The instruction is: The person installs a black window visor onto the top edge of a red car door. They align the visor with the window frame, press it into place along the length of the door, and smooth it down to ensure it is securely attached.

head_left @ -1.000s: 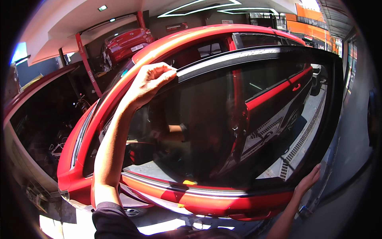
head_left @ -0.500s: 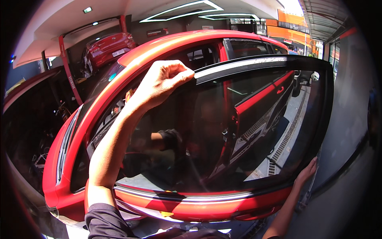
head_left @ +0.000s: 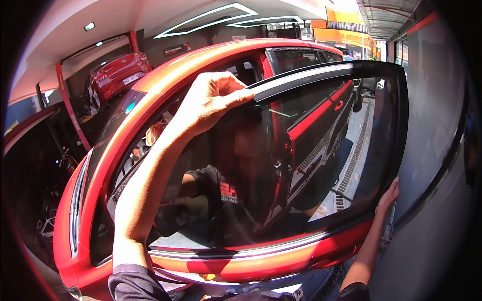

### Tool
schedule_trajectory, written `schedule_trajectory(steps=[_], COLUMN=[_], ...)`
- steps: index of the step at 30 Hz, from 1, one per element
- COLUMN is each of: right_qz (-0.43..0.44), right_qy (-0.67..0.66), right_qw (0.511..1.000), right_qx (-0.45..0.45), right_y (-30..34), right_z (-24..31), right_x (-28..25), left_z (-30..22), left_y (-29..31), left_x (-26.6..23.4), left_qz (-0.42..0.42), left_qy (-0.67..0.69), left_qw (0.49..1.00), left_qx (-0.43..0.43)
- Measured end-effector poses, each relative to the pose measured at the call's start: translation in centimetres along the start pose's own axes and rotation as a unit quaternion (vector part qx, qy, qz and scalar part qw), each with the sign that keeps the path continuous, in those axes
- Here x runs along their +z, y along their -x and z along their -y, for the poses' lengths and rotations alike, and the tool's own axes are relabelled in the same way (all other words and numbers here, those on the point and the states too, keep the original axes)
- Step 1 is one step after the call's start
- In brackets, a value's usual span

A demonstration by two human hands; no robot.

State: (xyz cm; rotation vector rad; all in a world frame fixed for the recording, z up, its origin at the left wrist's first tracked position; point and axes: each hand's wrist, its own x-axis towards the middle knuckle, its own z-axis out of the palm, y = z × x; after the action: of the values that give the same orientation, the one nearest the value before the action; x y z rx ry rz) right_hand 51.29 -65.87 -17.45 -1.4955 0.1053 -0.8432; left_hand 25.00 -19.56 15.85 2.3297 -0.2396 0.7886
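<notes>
A red car door (head_left: 261, 263) with a dark tinted window (head_left: 321, 150) stands open in front of me. My left hand (head_left: 211, 98) reaches up, its fingers curled over the black top edge of the window frame (head_left: 326, 72). My right hand (head_left: 389, 195) holds the door's rear edge low on the right, fingers pointing up along it. A person in a dark shirt shows as a reflection in the glass.
The red car's body and roof (head_left: 120, 140) curve away to the left. Behind it, a second red car (head_left: 118, 72) sits raised beside a red post (head_left: 68, 108). A grey wall (head_left: 434, 125) runs close along the right, and a drain grate (head_left: 351, 165) lies beyond the door.
The door now fills more of the view. My left hand has slid slightly right along the top edge. My right hand has moved a little higher on the rear edge.
</notes>
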Motion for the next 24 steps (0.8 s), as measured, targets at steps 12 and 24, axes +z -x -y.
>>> schedule_trajectory(steps=[12,24], right_qz=[-0.015,0.007], right_qy=[0.008,-0.001], right_qw=[0.999,1.000], right_qx=[-0.029,0.001], right_y=[-0.4,-0.5], right_z=[-0.6,0.1], right_x=[0.5,0.1], left_z=[-0.1,0.6], left_y=[-0.1,-0.3], left_x=[-0.4,-0.8], left_qz=[0.021,0.061], left_qy=[-0.008,0.058], left_qw=[0.999,0.995], left_qx=[0.022,0.056])
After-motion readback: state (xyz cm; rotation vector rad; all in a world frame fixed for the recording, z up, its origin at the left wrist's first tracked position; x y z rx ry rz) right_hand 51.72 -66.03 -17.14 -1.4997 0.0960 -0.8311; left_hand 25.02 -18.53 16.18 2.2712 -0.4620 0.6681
